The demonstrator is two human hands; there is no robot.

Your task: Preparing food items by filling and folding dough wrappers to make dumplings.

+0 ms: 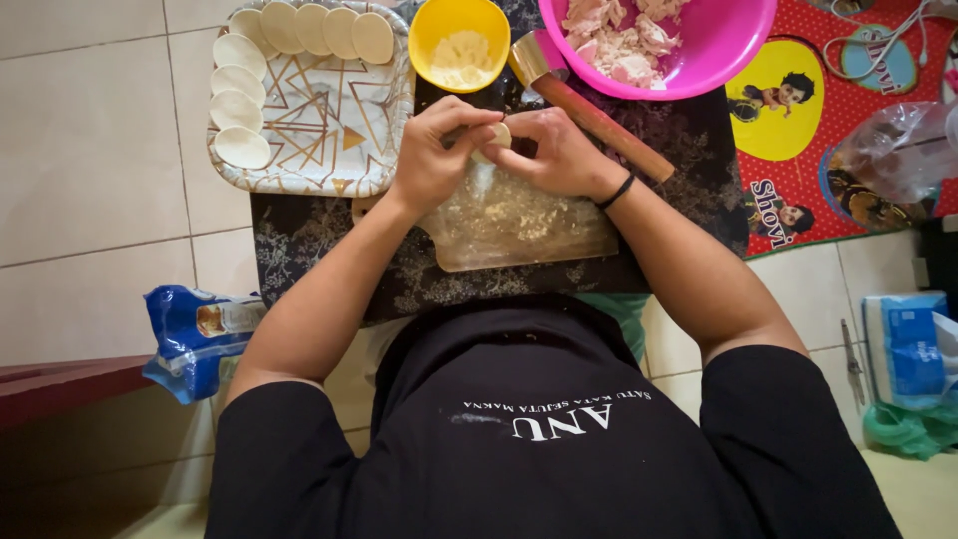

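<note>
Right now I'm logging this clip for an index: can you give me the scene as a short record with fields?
Setting: tiled floor, dark patterned mat
Left hand: pinching a small dough round
Right hand: pinching the same round
Below hands: clear floured board
Tray: flat dough rounds along its rim
Yellow bowl: pale filling
Pink bowl: pale chunks
Rolling pin: beside right hand

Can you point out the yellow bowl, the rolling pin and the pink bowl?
yellow bowl (424, 40), head view, left rim.
rolling pin (609, 125), head view, middle of shaft.
pink bowl (723, 50), head view, bare inner wall.
</note>
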